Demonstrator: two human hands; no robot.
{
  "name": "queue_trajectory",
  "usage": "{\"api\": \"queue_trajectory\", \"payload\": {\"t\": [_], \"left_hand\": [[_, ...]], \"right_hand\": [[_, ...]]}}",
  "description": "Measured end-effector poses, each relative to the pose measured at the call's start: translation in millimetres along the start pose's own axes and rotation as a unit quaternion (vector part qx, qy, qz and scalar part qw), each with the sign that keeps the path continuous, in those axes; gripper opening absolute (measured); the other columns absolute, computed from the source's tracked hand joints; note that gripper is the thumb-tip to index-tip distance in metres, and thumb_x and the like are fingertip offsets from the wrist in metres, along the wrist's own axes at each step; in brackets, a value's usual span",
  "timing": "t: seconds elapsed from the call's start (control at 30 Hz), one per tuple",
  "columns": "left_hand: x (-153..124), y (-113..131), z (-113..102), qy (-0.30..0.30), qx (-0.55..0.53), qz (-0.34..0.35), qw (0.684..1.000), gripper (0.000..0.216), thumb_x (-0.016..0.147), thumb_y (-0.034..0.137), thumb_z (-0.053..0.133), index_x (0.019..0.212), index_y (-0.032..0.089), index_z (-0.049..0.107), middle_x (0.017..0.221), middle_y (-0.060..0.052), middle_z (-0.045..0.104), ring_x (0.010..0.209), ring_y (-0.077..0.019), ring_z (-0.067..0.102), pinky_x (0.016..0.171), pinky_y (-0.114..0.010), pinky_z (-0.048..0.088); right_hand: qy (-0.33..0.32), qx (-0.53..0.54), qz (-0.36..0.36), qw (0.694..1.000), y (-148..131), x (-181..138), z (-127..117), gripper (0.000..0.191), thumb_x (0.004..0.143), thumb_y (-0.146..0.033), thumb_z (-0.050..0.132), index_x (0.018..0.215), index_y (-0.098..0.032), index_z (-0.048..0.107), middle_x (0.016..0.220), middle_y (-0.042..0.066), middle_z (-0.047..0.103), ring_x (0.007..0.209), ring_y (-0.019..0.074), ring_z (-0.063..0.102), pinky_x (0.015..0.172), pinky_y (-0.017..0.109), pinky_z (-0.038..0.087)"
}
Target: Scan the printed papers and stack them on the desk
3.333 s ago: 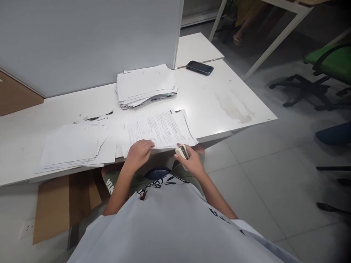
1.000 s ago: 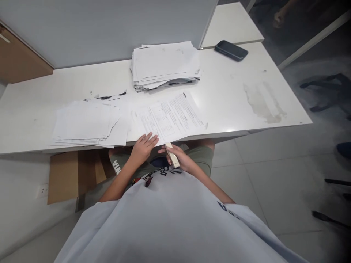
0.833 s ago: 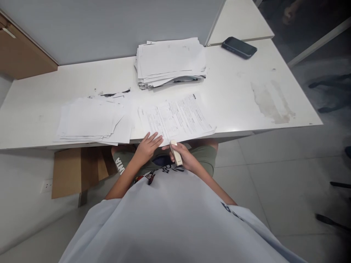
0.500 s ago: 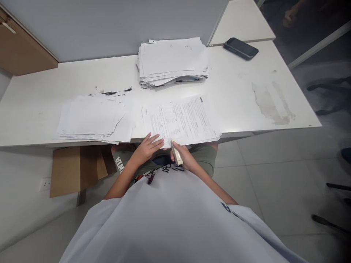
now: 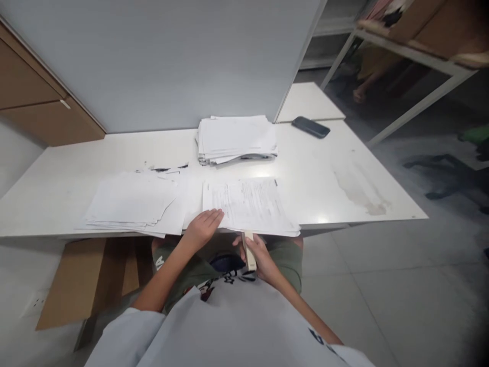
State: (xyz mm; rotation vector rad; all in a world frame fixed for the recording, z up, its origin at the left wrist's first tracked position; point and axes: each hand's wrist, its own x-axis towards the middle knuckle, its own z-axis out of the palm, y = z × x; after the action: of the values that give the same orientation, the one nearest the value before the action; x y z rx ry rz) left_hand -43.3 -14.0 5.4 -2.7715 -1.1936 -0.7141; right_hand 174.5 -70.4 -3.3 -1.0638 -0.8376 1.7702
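Note:
Printed sheets of paper (image 5: 254,201) lie at the desk's front edge, slightly fanned at the lower right. My left hand (image 5: 204,228) is on their lower left corner, fingers pressed together over the top; its thumb is hidden. Just below the sheets' front edge, my right hand (image 5: 260,253) is wrapped round a beige stapler (image 5: 249,252), which stands apart from the paper above my lap. To the left lies a loose pile of blank-looking sheets (image 5: 130,199). Behind the printed sheets sits a thicker stack of papers (image 5: 237,135).
A dark phone (image 5: 311,127) lies at the back right of the white desk (image 5: 313,173). A grey panel (image 5: 183,61) closes off the back. Cardboard boxes are at the left (image 5: 34,97) and under the desk (image 5: 72,280). Another person's limb (image 5: 361,92) shows beyond, upper right.
The view has tilted up. My right hand has drawn the stapler back from the sheets' front edge. My left hand's spread fingers have come together over the corner.

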Motion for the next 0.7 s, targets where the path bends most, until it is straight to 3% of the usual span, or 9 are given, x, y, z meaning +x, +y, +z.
{"api": "queue_trajectory", "payload": {"t": [0.1, 0.2, 0.33, 0.43, 0.5, 0.6, 0.7], "left_hand": [[53, -39, -31, 0.060, 0.035, -0.027, 0.997, 0.042, 0.095, 0.014, 0.034, 0.128, 0.018, 0.060, 0.116, -0.011, 0.071, 0.109, -0.0229, 0.067, 0.092, -0.039, 0.054], [125, -79, -65, 0.087, 0.048, -0.093, 0.991, 0.039, 0.094, 0.019, 0.038, 0.123, 0.020, 0.064, 0.117, -0.007, 0.070, 0.107, -0.0230, 0.066, 0.092, -0.037, 0.052], [223, -138, -87, 0.038, 0.040, -0.170, 0.984, 0.036, 0.094, 0.023, 0.041, 0.119, 0.019, 0.066, 0.120, -0.007, 0.068, 0.111, -0.0247, 0.061, 0.095, -0.035, 0.046], [274, -186, -80, -0.065, 0.061, -0.194, 0.977, 0.037, 0.092, 0.019, 0.040, 0.120, 0.017, 0.065, 0.123, -0.011, 0.065, 0.116, -0.0253, 0.058, 0.098, -0.033, 0.042], [296, -216, -67, -0.097, 0.071, -0.204, 0.972, 0.037, 0.090, 0.015, 0.041, 0.117, 0.014, 0.066, 0.120, -0.013, 0.066, 0.114, -0.0269, 0.058, 0.097, -0.034, 0.042], [314, -250, -38, -0.086, 0.068, -0.210, 0.972, 0.038, 0.086, 0.011, 0.041, 0.113, 0.010, 0.068, 0.113, -0.018, 0.067, 0.110, -0.0299, 0.059, 0.095, -0.039, 0.043], [320, -264, -6, -0.058, 0.066, -0.218, 0.972, 0.046, 0.086, 0.010, 0.040, 0.129, 0.007, 0.057, 0.126, -0.023, 0.058, 0.120, -0.0336, 0.052, 0.101, -0.046, 0.037]], "right_hand": [[0.029, 0.027, -0.036, 0.999, -8, 3, -8, 0.045, 0.071, -0.059, 0.071, 0.099, -0.024, 0.064, 0.083, 0.004, 0.068, 0.045, 0.0112, 0.045, 0.039, 0.025, 0.034], [0.066, 0.023, -0.041, 0.997, -11, 5, -25, 0.044, 0.070, -0.057, 0.073, 0.098, -0.024, 0.064, 0.083, 0.004, 0.068, 0.046, 0.0113, 0.046, 0.039, 0.025, 0.036], [0.163, 0.041, -0.044, 0.985, -1, 4, -49, 0.050, 0.064, -0.057, 0.077, 0.098, -0.023, 0.065, 0.081, 0.003, 0.067, 0.045, 0.0113, 0.046, 0.038, 0.025, 0.036], [0.251, 0.065, -0.031, 0.965, 14, 4, -63, 0.058, 0.056, -0.058, 0.082, 0.097, -0.021, 0.065, 0.075, 0.001, 0.067, 0.044, 0.0100, 0.047, 0.039, 0.023, 0.037], [0.296, 0.084, -0.002, 0.951, 29, 6, -73, 0.064, 0.050, -0.060, 0.084, 0.097, -0.020, 0.064, 0.071, 0.000, 0.067, 0.042, 0.0107, 0.048, 0.039, 0.023, 0.038], [0.341, 0.085, 0.027, 0.936, 57, 12, -89, 0.065, 0.051, -0.061, 0.083, 0.099, -0.022, 0.065, 0.069, 0.000, 0.069, 0.045, 0.0147, 0.055, 0.042, 0.026, 0.042], [0.413, 0.052, 0.045, 0.908, 84, 14, -107, 0.058, 0.057, -0.063, 0.079, 0.096, -0.022, 0.066, 0.071, 0.002, 0.070, 0.048, 0.0179, 0.059, 0.045, 0.029, 0.045]]}}
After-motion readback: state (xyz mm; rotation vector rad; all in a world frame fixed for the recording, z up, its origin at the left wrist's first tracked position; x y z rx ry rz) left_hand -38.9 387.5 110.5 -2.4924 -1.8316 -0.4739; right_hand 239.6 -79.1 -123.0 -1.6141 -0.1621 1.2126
